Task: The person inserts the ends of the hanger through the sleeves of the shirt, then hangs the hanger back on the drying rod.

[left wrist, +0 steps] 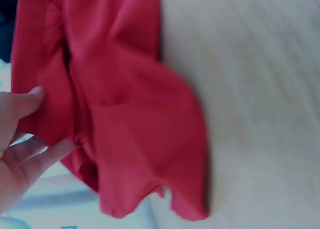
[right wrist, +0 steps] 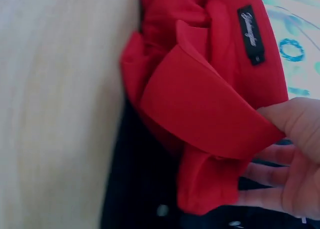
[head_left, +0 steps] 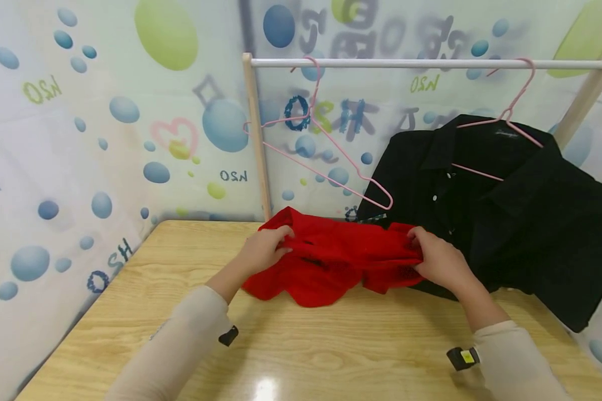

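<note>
A crumpled red shirt [head_left: 331,245] stretches between both hands over the table. My left hand [head_left: 265,249] pinches its left end, and in the left wrist view the thumb and fingers grip a folded red edge [left wrist: 47,99]. At the other end my right hand [head_left: 438,260] pinches the shirt by its collar [right wrist: 205,99]. A black label [right wrist: 251,35] shows inside the neck in the right wrist view. The lower folds of the shirt hang loosely near the tabletop.
Behind the shirt stands a rack with a white rail [head_left: 406,64]. From it hang a bare pink hanger [head_left: 348,159] and, at right, a black shirt [head_left: 527,223] on another pink hanger [head_left: 522,92]. The wooden table [head_left: 306,351] spreads below, before a patterned curtain [head_left: 95,167].
</note>
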`<action>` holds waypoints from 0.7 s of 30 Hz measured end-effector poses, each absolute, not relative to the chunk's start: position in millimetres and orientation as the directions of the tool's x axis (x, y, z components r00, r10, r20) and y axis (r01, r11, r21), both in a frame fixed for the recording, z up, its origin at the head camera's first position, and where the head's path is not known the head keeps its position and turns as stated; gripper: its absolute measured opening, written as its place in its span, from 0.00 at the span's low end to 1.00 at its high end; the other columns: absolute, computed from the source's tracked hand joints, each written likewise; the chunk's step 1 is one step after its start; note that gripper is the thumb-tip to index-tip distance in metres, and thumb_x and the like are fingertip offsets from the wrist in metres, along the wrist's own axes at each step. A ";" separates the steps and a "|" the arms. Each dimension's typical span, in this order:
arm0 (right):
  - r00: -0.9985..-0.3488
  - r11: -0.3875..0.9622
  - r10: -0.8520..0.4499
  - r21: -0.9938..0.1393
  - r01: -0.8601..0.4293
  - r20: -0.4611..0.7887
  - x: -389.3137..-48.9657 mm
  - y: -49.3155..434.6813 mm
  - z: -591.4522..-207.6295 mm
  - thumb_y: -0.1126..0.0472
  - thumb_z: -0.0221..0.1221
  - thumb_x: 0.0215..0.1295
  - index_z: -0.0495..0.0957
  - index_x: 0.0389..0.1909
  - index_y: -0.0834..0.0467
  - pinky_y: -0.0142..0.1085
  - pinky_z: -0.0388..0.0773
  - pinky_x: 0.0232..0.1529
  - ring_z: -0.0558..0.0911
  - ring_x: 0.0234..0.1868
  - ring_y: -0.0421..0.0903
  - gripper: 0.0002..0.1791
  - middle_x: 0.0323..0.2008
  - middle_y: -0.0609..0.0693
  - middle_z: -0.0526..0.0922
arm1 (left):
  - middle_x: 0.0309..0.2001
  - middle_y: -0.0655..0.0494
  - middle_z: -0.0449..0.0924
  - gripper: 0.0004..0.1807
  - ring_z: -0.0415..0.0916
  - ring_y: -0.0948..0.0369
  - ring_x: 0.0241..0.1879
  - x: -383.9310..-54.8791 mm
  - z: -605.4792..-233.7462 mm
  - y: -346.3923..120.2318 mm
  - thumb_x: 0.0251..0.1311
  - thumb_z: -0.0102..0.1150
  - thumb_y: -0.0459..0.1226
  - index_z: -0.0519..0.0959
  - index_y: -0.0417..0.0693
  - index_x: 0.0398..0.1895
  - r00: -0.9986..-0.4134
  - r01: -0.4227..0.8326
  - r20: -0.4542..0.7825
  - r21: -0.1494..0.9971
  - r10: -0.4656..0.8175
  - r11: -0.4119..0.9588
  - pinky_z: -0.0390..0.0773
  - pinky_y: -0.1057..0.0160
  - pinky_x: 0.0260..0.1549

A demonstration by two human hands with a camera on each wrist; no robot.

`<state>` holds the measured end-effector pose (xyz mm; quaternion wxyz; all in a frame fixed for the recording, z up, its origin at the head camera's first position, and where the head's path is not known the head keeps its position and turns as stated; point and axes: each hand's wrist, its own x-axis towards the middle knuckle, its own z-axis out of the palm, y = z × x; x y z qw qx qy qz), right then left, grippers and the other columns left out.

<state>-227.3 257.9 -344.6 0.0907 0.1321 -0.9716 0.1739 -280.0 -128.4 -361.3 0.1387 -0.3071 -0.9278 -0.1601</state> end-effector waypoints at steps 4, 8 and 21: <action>-0.945 0.918 -0.190 -0.292 -0.268 0.267 -219.1 262.3 -321.6 0.69 0.68 0.52 0.77 0.42 0.63 0.48 0.79 0.31 0.77 0.33 0.54 0.15 0.39 0.60 0.80 | 0.33 0.56 0.83 0.05 0.79 0.57 0.30 -280.9 -344.3 -133.3 0.60 0.65 0.35 0.81 0.46 0.39 -0.745 0.627 0.466 0.243 0.478 0.740 0.80 0.59 0.34; -0.950 0.899 -0.172 -0.352 -0.259 0.259 -213.4 267.4 -301.5 0.67 0.66 0.56 0.82 0.35 0.62 0.39 0.74 0.24 0.76 0.27 0.49 0.06 0.31 0.55 0.82 | 0.35 0.53 0.84 0.04 0.80 0.56 0.32 -279.7 -325.5 -134.8 0.63 0.62 0.34 0.82 0.44 0.40 -0.747 0.613 0.524 0.304 0.409 0.729 0.80 0.58 0.36; -0.940 0.929 -0.115 -0.302 -0.216 0.321 -206.4 284.0 -286.5 0.68 0.60 0.60 0.82 0.41 0.68 0.42 0.73 0.26 0.75 0.26 0.51 0.10 0.29 0.60 0.83 | 0.28 0.47 0.81 0.03 0.77 0.52 0.27 -273.8 -292.4 -146.4 0.63 0.56 0.29 0.79 0.40 0.33 -0.581 0.573 0.813 0.387 0.025 0.723 0.77 0.56 0.26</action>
